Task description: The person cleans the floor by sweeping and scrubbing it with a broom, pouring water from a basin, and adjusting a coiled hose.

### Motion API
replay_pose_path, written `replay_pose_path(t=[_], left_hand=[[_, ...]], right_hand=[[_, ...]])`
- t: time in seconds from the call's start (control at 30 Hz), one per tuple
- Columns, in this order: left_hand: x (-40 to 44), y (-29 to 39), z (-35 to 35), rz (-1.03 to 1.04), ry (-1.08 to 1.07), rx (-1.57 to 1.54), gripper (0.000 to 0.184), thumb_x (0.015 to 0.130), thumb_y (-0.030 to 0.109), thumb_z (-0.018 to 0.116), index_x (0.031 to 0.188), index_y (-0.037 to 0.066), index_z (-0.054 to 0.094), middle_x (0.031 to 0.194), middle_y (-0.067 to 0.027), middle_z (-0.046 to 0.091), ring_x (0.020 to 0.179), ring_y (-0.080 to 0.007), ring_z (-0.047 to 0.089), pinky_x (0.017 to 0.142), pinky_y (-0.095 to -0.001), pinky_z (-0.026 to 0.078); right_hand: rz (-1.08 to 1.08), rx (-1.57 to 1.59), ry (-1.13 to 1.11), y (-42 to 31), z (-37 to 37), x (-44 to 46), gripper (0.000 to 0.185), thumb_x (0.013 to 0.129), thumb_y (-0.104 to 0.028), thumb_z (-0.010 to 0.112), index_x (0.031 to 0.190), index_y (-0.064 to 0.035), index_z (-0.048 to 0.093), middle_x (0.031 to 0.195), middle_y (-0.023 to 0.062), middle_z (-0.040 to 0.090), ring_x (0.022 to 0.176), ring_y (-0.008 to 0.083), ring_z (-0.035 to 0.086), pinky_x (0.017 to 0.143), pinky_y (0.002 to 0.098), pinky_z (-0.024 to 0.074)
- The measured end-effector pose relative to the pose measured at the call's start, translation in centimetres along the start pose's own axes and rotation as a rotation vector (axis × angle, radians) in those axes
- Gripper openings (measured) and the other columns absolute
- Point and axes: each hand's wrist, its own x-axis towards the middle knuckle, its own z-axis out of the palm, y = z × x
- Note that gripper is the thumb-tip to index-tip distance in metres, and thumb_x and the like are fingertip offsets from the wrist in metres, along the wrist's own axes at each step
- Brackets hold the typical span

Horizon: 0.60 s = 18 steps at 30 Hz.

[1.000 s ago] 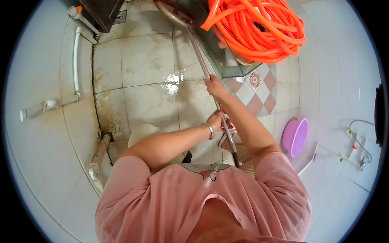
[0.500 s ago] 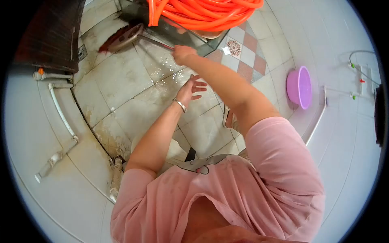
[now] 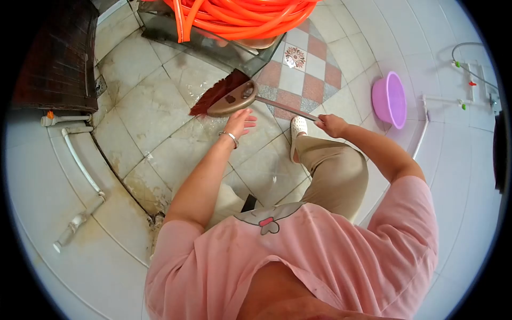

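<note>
A broom [image 3: 232, 104] with dark red bristles and a brown head is tilted over the wet floor tiles, its handle running to the right. My right hand [image 3: 332, 125] is closed around that handle, above my light-coloured shoe. Just below the broom head is my left hand [image 3: 240, 124], wearing a bracelet, its fingers spread and nothing in them. Whether its fingertips touch the head I cannot tell.
Orange hose [image 3: 240, 18] lies coiled on a glass tank [image 3: 250, 61] ahead. A purple basin [image 3: 389, 100] stands by the right wall. At the left are a dark wooden cabinet [image 3: 58, 58] and white pipes [image 3: 80, 160]. The floor tiles [image 3: 136, 90] are wet and stained.
My right hand has pulled back and to the right with the broom. The broom head has swung from the far left to near my left hand, which stays open.
</note>
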Motion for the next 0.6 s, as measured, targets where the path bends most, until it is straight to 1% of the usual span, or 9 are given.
replay_pose_path(t=[0.1,0.2,0.23,0.3,0.37,0.4,0.47,0.53,0.6], left_hand=[[0.4,-0.7,-1.0,0.023,0.128,-0.059,0.034,0.083,0.037,0.038,0.102,0.011,0.05,0.092,-0.0049,0.056,0.081,-0.0155,0.054,0.073,-0.033,0.039],[0.6,-1.3,-2.2,0.08,0.36,-0.236,0.034,0.084,0.036,0.038,0.101,0.01,0.05,0.088,-0.0044,0.055,0.078,-0.0151,0.054,0.072,-0.0317,0.039],[0.6,-1.2,-2.4,0.104,0.468,-0.317,0.033,0.084,0.036,0.036,0.095,0.009,0.051,0.078,-0.0027,0.054,0.073,-0.0142,0.054,0.066,-0.0312,0.04],[0.5,-1.1,-3.0,0.218,0.647,-0.404,0.032,0.084,0.036,0.036,0.089,0.009,0.051,0.072,-0.0017,0.052,0.067,-0.0133,0.052,0.06,-0.0299,0.039],[0.1,-0.6,-3.4,0.396,0.815,-0.509,0.03,0.085,0.033,0.035,0.077,0.008,0.049,0.059,0.0003,0.044,0.053,-0.0106,0.047,0.046,-0.0248,0.035],[0.1,-0.3,-3.4,0.466,0.812,-0.509,0.03,0.086,0.033,0.035,0.076,0.008,0.049,0.057,0.0006,0.043,0.051,-0.0101,0.045,0.045,-0.0234,0.034],[-0.2,-0.2,-3.9,0.601,0.83,-0.497,0.031,0.086,0.031,0.034,0.074,0.007,0.05,0.054,0.0014,0.04,0.046,-0.0091,0.042,0.041,-0.0206,0.032],[-0.7,0.3,-4.3,0.648,0.778,-0.519,0.035,0.086,0.031,0.036,0.067,0.005,0.05,0.05,0.001,0.039,0.042,-0.0078,0.039,0.041,-0.0203,0.033],[-1.5,0.9,-4.2,0.587,0.766,-0.682,0.034,0.087,0.028,0.036,0.066,0.005,0.05,0.048,0.0013,0.038,0.04,-0.0078,0.037,0.041,-0.0208,0.033]], right_hand=[[-0.129,-0.082,0.111,-3.4,0.6,4.3,0.038,0.083,-0.039,0.036,0.096,-0.0054,0.049,0.085,0.0193,0.055,0.082,0.0349,0.052,0.072,0.0421,0.0405],[-0.243,-0.12,0.147,-11.4,-1.8,9.7,0.035,0.083,-0.037,0.038,0.095,-0.0055,0.049,0.088,0.0162,0.056,0.086,0.0326,0.052,0.073,0.0406,0.0411],[-0.252,-0.108,0.184,-14.4,-3.0,10.3,0.035,0.083,-0.037,0.038,0.095,-0.0059,0.049,0.088,0.0164,0.056,0.086,0.0322,0.052,0.073,0.0402,0.0412],[-0.269,-0.074,0.247,-16.1,-4.0,10.4,0.034,0.083,-0.037,0.039,0.095,-0.0065,0.05,0.087,0.017,0.056,0.086,0.0318,0.052,0.073,0.0399,0.0414],[-0.305,-0.047,0.307,-14.4,-4.6,9.9,0.035,0.083,-0.037,0.039,0.096,-0.0068,0.051,0.087,0.0179,0.056,0.086,0.0317,0.053,0.072,0.0399,0.0414],[-0.341,-0.027,0.355,-12.2,-5.1,8.2,0.036,0.082,-0.037,0.04,0.102,-0.009,0.05,0.088,0.0182,0.056,0.085,0.0322,0.053,0.073,0.0406,0.0411],[-0.248,0.0,0.273,-4.8,-4.3,7.1,0.04,0.082,-0.04,0.039,0.108,-0.011,0.048,0.091,0.0177,0.056,0.084,0.0347,0.051,0.072,0.0411,0.0397],[-0.075,-0.224,0.161,-1.0,-5.7,1.5,0.041,0.083,-0.04,0.037,0.095,-0.0037,0.05,0.084,0.0221,0.054,0.081,0.0359,0.051,0.07,0.0433,0.0392],[0.083,-0.408,0.108,3.4,-5.3,-2.0,0.038,0.083,-0.041,0.036,0.094,-0.0081,0.051,0.079,0.0203,0.055,0.08,0.0354,0.052,0.069,0.0447,0.0401]])
